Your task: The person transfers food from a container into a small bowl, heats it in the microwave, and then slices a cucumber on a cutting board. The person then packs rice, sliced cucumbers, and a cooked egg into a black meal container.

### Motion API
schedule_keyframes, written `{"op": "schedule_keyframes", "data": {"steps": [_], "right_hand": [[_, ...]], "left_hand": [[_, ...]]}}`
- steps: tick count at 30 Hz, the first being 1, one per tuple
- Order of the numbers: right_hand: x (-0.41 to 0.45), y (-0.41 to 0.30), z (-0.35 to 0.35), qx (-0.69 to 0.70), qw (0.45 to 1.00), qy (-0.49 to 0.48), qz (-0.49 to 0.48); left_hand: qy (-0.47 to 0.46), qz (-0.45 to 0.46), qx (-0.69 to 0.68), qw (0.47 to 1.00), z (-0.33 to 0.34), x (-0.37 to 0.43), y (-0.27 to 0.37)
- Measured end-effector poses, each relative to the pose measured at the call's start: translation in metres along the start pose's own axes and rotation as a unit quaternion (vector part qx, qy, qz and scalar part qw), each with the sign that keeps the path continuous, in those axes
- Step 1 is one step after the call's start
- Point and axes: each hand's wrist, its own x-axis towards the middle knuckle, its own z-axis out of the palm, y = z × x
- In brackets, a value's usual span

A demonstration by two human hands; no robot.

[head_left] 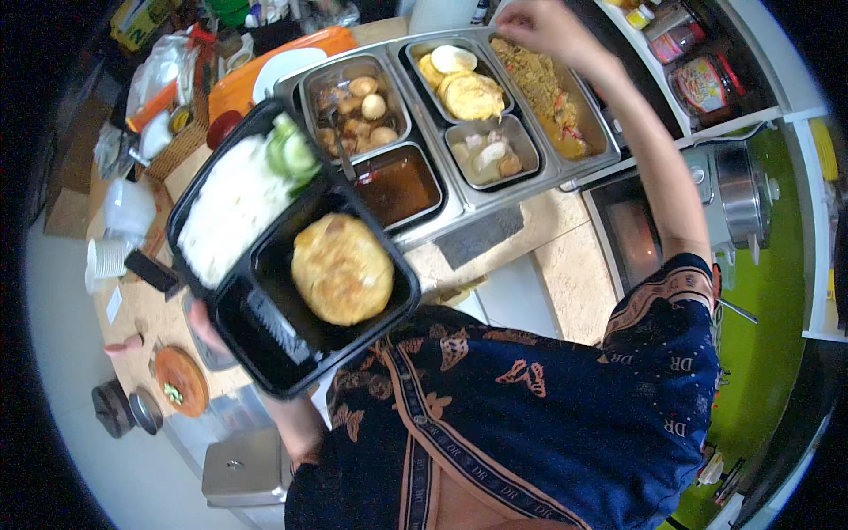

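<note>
My left hand (209, 328) supports a black plastic compartment meal box (404, 291) from its left and underneath. White rice (225, 205) and green cucumber slices (291, 156) share one compartment. A round browned egg patty (342, 268) lies in another, and the third is bare. At the top of the view, my right hand (546, 26) reaches over the far end of a long steel pan of yellowish curried food (540, 99). Its fingers are curled and blurred, so whether they hold anything is unclear. Beside that pan, a smaller one holds egg patties (467, 93).
Pans of brown eggs in sauce (361, 106), dark red-brown liquid (397, 185) and pale broth (487, 159) fill the steel serving unit. A spoon (341, 149) leans there. Left stand a chopping board (180, 381), stacked cups (106, 258) and a wicker basket (175, 146).
</note>
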Motion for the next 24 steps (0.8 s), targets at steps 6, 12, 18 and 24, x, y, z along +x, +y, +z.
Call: {"op": "schedule_keyframes", "data": {"steps": [6, 12, 18, 24], "right_hand": [[0.046, 0.022, 0.108, -0.029, 0.993, -0.067, -0.092], [0.066, 0.001, 0.127, -0.076, 0.964, -0.179, -0.179], [0.065, 0.009, 0.124, -0.126, 0.952, -0.156, -0.232], [0.074, 0.011, 0.092, -0.141, 0.934, -0.169, -0.281]], "left_hand": [[0.084, 0.015, 0.048, 0.995, -0.016, -0.028, 0.025], [0.170, 0.070, 0.080, 0.980, -0.002, -0.052, 0.023], [0.188, 0.067, 0.091, 0.976, 0.001, -0.064, 0.018], [0.194, 0.074, 0.096, 0.974, 0.007, -0.073, 0.020]]}}
